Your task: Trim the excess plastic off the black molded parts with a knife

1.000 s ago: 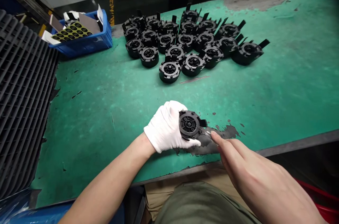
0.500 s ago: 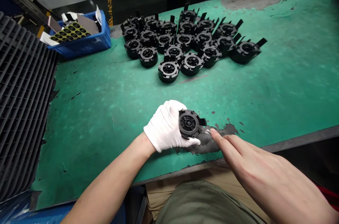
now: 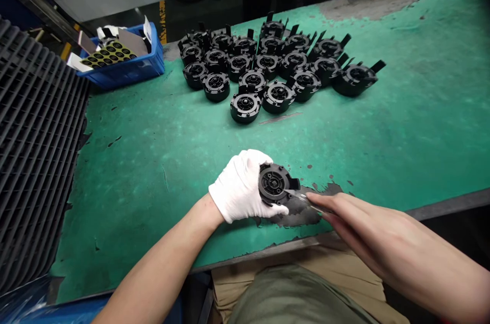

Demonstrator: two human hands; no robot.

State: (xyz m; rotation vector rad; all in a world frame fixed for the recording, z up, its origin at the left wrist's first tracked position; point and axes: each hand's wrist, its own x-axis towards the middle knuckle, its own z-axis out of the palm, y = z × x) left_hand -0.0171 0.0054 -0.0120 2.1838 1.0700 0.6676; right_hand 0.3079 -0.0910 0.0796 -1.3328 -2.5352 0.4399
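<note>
Near the bench (image 3: pixel 161 150) edge, the gloved left hand (image 3: pixel 239 186) clasps a black round housing (image 3: pixel 273 183). The bare right hand (image 3: pixel 367 232) pinches what look like tweezers (image 3: pixel 302 197), tip at its rim. Picking there wants the housing held steady.

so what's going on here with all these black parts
A person at a green bench holds one round black part in the gloved left hand, its face tilted up. The bare right hand pinches a thin metal tool, probably tweezers, with the tip at the part's lower right edge. Further back a cluster of similar parts sits on the bench, with a blue bin at the far left.
</note>
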